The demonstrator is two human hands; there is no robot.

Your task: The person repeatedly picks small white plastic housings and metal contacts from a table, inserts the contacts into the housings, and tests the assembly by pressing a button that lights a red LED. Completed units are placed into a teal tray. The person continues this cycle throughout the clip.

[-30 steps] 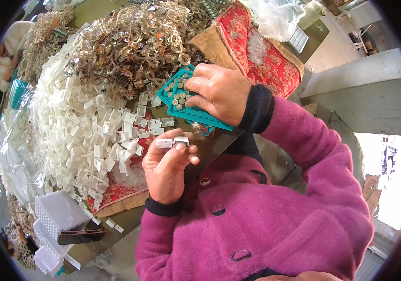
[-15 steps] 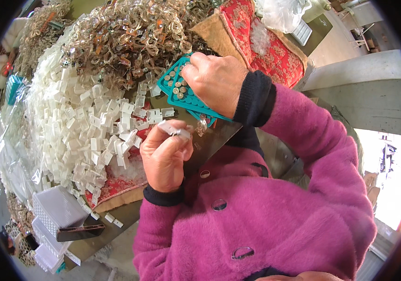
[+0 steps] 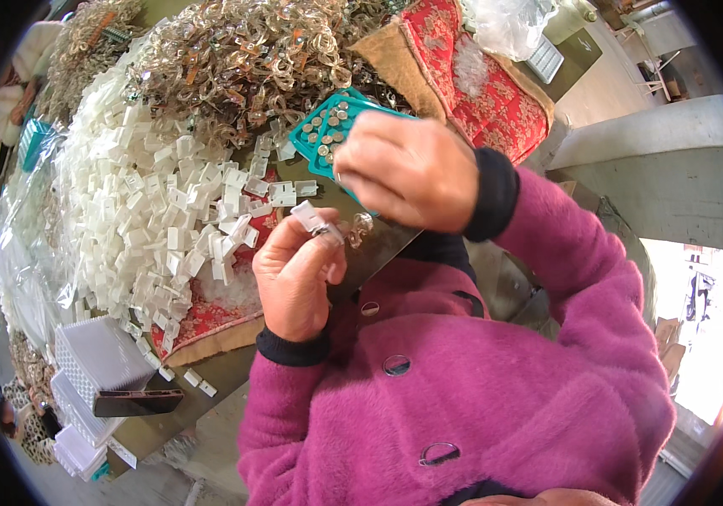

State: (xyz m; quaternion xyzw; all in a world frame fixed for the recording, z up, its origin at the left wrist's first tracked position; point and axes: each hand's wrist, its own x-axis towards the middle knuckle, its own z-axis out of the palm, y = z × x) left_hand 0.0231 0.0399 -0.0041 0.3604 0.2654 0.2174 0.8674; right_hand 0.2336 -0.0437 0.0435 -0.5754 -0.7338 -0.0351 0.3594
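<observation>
My left hand (image 3: 296, 274) pinches a small white plastic clip (image 3: 308, 216) with a metal bit on it, held up in front of my magenta jacket. My right hand (image 3: 408, 169) hovers just above and to the right of it, fingers curled and pinched together; whatever is between the fingertips is hidden. Under the right hand lies a teal tray (image 3: 321, 135) with several small round metal studs. A small clear ring piece (image 3: 360, 226) sits by the left fingertips on a dark board (image 3: 383, 244).
A large heap of white plastic clips (image 3: 151, 211) spreads to the left, with a pile of clear and gold ring pieces (image 3: 235, 59) behind it. A red patterned cushion (image 3: 480, 84) lies at the back right. White ridged trays (image 3: 96, 363) are stacked at the lower left.
My right hand has lifted off the teal tray and come toward the left hand. My left hand has turned the white clip upward and closer to it.
</observation>
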